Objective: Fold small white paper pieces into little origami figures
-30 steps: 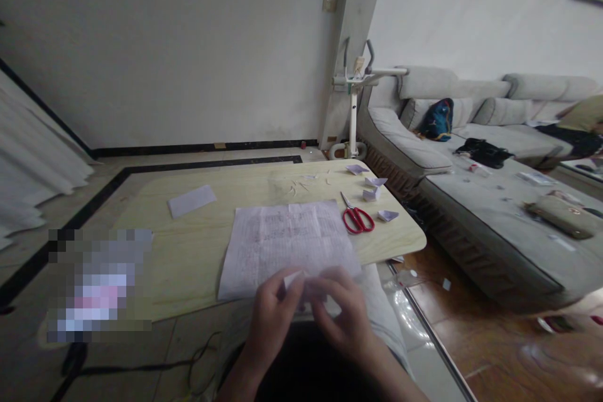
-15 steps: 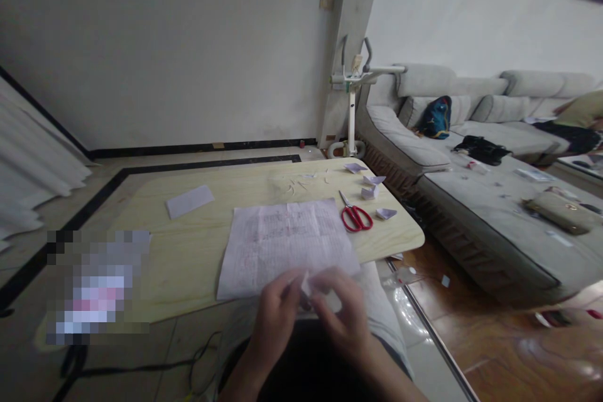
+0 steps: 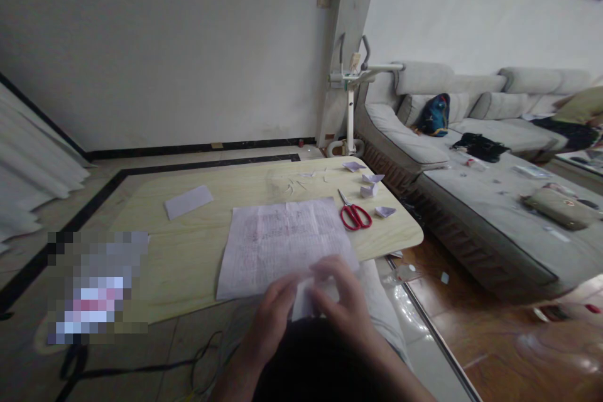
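Note:
Between my two hands is a small piece of folded white paper [image 3: 303,303], held just off the table's near edge. My left hand [image 3: 277,309] grips its left side with the fingers closed. From the right, my right hand [image 3: 342,295] pinches it with thumb and curved fingers, slightly blurred. Beyond them a large creased, printed sheet [image 3: 277,239] lies flat on the table. Red-handled scissors [image 3: 355,217] rest at the sheet's right, points away from me. Several small folded paper pieces [image 3: 385,211] stand along the table's right side.
The pale wooden table [image 3: 188,264] carries a folded white paper [image 3: 189,202] at left and thin paper scraps [image 3: 294,187] at the back. A pixelated patch [image 3: 98,289] covers its left corner. A grey sofa [image 3: 490,226] with bags stands at right; a person [image 3: 581,110] sits far right.
My hands have shifted slightly, with the right fingers raised over the paper. More of the white paper shows between them. The things on the table have stayed put.

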Motion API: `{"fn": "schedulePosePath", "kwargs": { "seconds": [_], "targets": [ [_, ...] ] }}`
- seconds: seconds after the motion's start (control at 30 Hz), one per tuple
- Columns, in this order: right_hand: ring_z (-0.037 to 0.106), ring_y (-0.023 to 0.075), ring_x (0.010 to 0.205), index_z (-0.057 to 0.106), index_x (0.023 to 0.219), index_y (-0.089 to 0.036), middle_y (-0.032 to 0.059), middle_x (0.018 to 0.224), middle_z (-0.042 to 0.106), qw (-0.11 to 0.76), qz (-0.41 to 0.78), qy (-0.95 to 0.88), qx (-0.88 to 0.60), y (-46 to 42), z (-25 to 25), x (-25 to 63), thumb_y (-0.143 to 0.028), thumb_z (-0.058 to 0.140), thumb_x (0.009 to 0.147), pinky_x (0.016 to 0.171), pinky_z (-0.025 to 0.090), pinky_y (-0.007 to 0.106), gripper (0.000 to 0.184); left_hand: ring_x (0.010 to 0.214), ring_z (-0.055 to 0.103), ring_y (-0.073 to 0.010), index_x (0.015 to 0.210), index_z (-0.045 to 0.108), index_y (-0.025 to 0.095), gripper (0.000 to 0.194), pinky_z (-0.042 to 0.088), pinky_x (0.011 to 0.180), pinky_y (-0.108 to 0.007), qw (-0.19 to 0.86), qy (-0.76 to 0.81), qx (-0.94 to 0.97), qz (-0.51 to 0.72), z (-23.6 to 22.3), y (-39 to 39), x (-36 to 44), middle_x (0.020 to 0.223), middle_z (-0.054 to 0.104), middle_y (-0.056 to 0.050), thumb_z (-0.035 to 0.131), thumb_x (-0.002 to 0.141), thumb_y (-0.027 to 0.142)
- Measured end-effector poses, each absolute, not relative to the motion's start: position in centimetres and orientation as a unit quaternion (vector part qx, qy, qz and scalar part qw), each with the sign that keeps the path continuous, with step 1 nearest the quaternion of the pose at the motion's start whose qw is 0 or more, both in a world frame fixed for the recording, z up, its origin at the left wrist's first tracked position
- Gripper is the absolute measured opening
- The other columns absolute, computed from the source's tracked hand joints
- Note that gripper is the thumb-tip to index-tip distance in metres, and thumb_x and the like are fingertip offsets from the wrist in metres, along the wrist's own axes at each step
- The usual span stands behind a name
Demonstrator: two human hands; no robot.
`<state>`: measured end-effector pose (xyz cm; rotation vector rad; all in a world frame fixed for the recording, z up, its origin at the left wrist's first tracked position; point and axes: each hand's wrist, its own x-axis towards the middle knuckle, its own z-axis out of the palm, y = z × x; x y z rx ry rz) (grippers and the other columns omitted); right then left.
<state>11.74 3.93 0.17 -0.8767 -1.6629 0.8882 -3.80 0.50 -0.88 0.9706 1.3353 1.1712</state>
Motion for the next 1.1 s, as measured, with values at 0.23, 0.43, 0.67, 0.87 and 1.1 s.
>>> {"fn": "schedulePosePath", "kwargs": {
  "seconds": [0.23, 0.43, 0.67, 0.87, 1.1],
  "targets": [
    [0.056, 0.0164, 0.074, 0.061, 0.084, -0.02, 0.0001, 0.08, 0.058, 0.477, 0.434, -0.643, -0.413, 3.9, 0.4, 11.6, -0.017, 0.066, 0.077, 0.065, 0.048, 0.027, 0.009, 0.1, 0.07, -0.029, 0.103, 0.077, 0.018, 0.037, 0.061, 0.074, -0.035, 0.625, 0.478, 0.36, 0.501, -0.1, 0.4, -3.5, 0.111, 0.075, -0.011, 0.065, 0.083, 0.047],
    [0.058, 0.0148, 0.065, 0.062, 0.084, -0.02, -0.0006, 0.074, 0.059, 0.466, 0.502, -0.613, -0.394, 3.9, 0.0, 11.8, -0.027, 0.064, 0.084, 0.056, 0.049, 0.025, 0.008, 0.079, 0.073, -0.0272, 0.086, 0.079, 0.017, 0.034, 0.06, 0.062, -0.033, 0.647, 0.471, 0.294, 0.522, 1.2, 0.7, -3.0, 0.088, 0.079, -0.01, 0.076, 0.07, 0.047],
    [0.059, 0.0169, 0.072, 0.064, 0.078, -0.019, 0.0016, 0.078, 0.06, 0.511, 0.429, -0.649, -0.366, 3.9, 0.6, 11.7, -0.02, 0.063, 0.083, 0.066, 0.05, 0.029, 0.006, 0.077, 0.072, -0.0255, 0.087, 0.078, 0.017, 0.036, 0.058, 0.068, -0.033, 0.672, 0.434, 0.303, 0.517, 1.2, 0.6, -3.3, 0.081, 0.078, -0.008, 0.077, 0.071, 0.05],
    [0.06, 0.0172, 0.081, 0.067, 0.076, -0.02, 0.003, 0.085, 0.061, 0.492, 0.469, -0.647, -0.346, 4.3, 0.6, 11.8, -0.014, 0.065, 0.08, 0.074, 0.049, 0.03, 0.007, 0.08, 0.071, -0.0232, 0.096, 0.077, 0.016, 0.033, 0.054, 0.075, -0.031, 0.709, 0.393, 0.314, 0.494, -0.2, 0.4, -3.9, 0.087, 0.078, -0.008, 0.077, 0.077, 0.043],
    [0.06, 0.0182, 0.084, 0.071, 0.077, -0.02, 0.0041, 0.089, 0.062, 0.466, 0.527, -0.623, -0.343, 4.4, 0.3, 12.2, -0.014, 0.067, 0.079, 0.075, 0.049, 0.03, 0.007, 0.075, 0.07, -0.0221, 0.093, 0.077, 0.017, 0.024, 0.053, 0.071, -0.03, 0.733, 0.376, 0.3, 0.481, -0.2, 0.4, -3.8, 0.081, 0.076, -0.006, 0.076, 0.078, 0.036]
  ]
}}
